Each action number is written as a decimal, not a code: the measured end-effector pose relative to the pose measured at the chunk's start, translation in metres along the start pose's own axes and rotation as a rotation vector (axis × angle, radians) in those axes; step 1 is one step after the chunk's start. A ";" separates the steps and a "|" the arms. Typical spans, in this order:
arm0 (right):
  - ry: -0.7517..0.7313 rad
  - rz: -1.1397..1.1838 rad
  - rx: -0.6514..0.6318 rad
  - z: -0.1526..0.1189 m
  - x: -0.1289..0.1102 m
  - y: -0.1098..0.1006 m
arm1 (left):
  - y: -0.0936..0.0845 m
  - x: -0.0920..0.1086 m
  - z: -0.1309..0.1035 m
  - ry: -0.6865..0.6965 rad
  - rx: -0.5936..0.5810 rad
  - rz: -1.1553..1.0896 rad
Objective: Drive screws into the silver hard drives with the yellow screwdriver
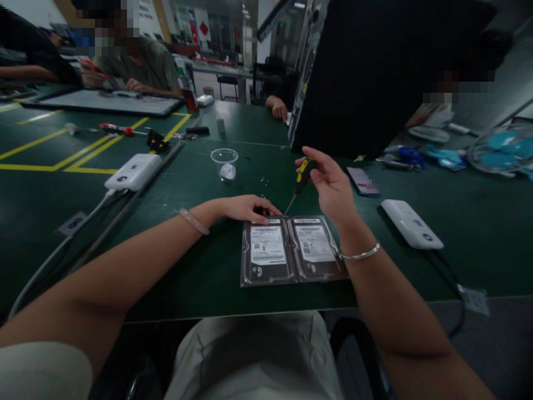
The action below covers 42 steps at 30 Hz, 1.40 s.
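Observation:
Two hard drives lie side by side on the green table, the left hard drive and the right hard drive, labels facing up. My right hand is closed around the yellow and black handle of a screwdriver. Its tip points down to the far edge of the drives, near where they meet. My left hand rests on the far edge of the left drive, fingers bent beside the tip; whether something small is under them is hidden. Tiny screws lie just beyond.
A clear plastic cup holds something white. White power strips stand left and right, with cables. A phone lies right, before a large black computer case. Other people sit across the table; a red-handled screwdriver lies far left.

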State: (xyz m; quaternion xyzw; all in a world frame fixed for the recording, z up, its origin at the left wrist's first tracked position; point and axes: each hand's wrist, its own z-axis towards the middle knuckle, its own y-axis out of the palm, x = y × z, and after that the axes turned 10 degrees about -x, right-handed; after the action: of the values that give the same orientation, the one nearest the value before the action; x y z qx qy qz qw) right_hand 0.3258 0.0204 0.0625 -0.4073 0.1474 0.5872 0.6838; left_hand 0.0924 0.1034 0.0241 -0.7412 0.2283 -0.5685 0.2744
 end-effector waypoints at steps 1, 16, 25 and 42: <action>0.008 0.023 0.003 -0.001 0.001 -0.001 | 0.000 0.000 0.000 0.002 -0.003 0.001; 0.035 0.016 0.036 0.001 0.001 -0.012 | 0.000 -0.002 0.001 0.017 0.001 0.031; 0.003 -0.147 0.077 0.000 -0.005 -0.009 | 0.000 0.000 0.000 0.016 -0.001 0.011; -0.016 -0.155 0.006 -0.001 -0.018 -0.011 | 0.001 -0.006 0.001 0.026 0.000 -0.011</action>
State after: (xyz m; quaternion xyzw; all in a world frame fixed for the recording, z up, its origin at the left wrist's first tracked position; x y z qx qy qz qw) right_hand 0.3314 0.0077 0.0780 -0.4106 0.1116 0.5353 0.7297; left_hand 0.0921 0.1070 0.0184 -0.7352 0.2277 -0.5795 0.2682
